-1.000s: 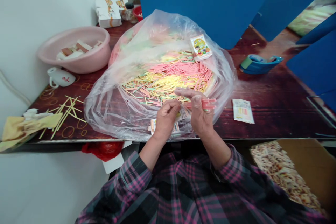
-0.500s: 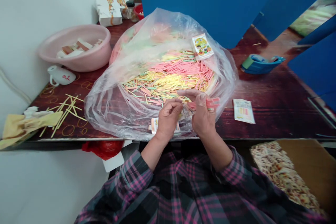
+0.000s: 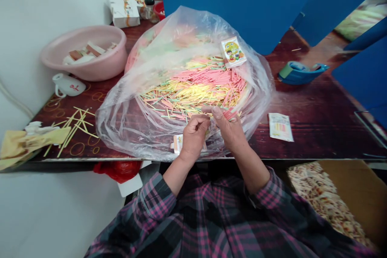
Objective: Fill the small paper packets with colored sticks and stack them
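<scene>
My right hand (image 3: 230,131) is closed around a small bundle of pink sticks (image 3: 231,113), whose ends show above its fingers. Close beside it, my left hand (image 3: 194,134) pinches something small between thumb and fingertips; a bit of see-through film shows there, but I cannot make out what it is. Both hands are over the near edge of a large clear plastic bag (image 3: 121,129), which lies open. Thin pink, yellow and green sticks (image 3: 196,88) fill it. A printed small box (image 3: 234,52) rests on its far right side. Another small box (image 3: 178,144) is partly hidden behind my left hand.
A pink basin (image 3: 105,64) with paper pieces stands at the left, near a white mug (image 3: 69,85) on its side. Loose yellow sticks (image 3: 78,123) and a yellow cloth (image 3: 33,143) lie left. At right are a small packet (image 3: 280,127) and a blue tape dispenser (image 3: 300,73).
My right hand has turned and its fingers have curled further over the pink sticks, so less of the bundle shows. My left hand stays nearly in place, still pinching.
</scene>
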A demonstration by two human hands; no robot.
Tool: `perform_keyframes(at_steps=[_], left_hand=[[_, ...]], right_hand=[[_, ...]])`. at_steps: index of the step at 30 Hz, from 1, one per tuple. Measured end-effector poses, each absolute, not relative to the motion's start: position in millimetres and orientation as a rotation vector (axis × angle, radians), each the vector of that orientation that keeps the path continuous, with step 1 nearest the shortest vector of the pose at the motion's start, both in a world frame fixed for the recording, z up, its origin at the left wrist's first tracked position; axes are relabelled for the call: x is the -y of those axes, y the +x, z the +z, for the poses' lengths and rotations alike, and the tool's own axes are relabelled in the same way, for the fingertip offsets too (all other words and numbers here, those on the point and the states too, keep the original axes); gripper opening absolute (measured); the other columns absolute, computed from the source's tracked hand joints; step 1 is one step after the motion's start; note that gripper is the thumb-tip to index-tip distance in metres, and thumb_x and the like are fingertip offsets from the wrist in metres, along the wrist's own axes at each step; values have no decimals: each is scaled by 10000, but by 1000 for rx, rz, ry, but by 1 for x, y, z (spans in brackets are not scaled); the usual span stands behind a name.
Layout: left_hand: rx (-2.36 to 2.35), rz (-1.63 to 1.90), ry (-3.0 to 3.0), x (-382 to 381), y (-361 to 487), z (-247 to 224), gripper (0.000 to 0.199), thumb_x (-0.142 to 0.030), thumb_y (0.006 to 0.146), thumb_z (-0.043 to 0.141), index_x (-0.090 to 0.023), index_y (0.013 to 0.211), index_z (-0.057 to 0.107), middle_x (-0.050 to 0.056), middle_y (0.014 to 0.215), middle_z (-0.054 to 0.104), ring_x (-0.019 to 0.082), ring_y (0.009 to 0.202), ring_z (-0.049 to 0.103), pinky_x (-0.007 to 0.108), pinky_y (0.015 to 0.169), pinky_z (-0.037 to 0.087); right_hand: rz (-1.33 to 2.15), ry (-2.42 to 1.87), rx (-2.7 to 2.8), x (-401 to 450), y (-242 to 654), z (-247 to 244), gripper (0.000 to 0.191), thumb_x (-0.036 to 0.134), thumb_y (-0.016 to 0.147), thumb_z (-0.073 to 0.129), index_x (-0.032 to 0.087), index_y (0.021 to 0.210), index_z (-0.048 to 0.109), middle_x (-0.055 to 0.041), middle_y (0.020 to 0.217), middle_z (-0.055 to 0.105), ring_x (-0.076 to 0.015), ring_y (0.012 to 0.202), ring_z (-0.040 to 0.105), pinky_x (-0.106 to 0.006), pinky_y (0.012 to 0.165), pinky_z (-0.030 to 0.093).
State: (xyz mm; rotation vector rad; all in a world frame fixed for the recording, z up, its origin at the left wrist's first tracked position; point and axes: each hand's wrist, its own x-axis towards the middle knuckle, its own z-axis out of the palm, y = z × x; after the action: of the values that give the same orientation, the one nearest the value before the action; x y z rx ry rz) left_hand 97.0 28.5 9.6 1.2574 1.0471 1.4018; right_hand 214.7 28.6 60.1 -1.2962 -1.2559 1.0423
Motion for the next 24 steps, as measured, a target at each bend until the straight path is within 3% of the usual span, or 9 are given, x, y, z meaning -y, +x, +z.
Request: perform_keyframes(at_steps=[3,7,9,16,20,24], left_hand=[[-1074,1410,1233,-30,97,9,154,-328,898,630,-208,802,642,20,920,668,160,922,615,299,907,476],[-1087,1371,1135,-32,99,8,153,-344,890,630,-205,827,639,-3,819,624,133,749,552,267,758,476],[-1084,1358,1093,-33,100,9,153,-343,881,633,-203,822,633,-15,784,596,120,695,510,250,701,454],[-1081,1431,1035,-39,95,12,179,-356,873,658,-197,797,624,-35,729,566,113,670,477,237,683,418],[-1094,1444,1073,-45,91,9,178,-365,879,657,-199,817,642,-30,739,584,122,687,506,247,705,431],[-1099,1543,1090,-54,87,4,139,-321,879,650,-191,832,669,12,885,648,140,834,585,273,840,465]], right_hand=[[1150,-1247,1214,-37,216,51,467,635,870,625,216,1005,778,-62,977,792,-254,1033,721,-413,961,553],[1209,-1115,1104,-47,212,45,636,623,814,710,237,1313,631,-81,1140,773,-232,1036,730,-427,978,562],[1183,-1078,1078,-49,209,46,693,625,811,717,261,1382,570,-78,1175,761,-224,1020,737,-434,977,568],[1126,-1088,1141,-45,206,45,407,560,872,684,248,1126,737,-54,1097,790,-231,1120,705,-437,1076,499],[1165,-1065,1073,-49,207,44,433,545,885,659,262,1211,697,-53,1074,792,-220,1036,721,-420,973,549],[1041,-1191,1268,-54,212,46,381,544,836,695,234,1046,762,-62,1090,777,-225,1032,703,-394,935,554]])
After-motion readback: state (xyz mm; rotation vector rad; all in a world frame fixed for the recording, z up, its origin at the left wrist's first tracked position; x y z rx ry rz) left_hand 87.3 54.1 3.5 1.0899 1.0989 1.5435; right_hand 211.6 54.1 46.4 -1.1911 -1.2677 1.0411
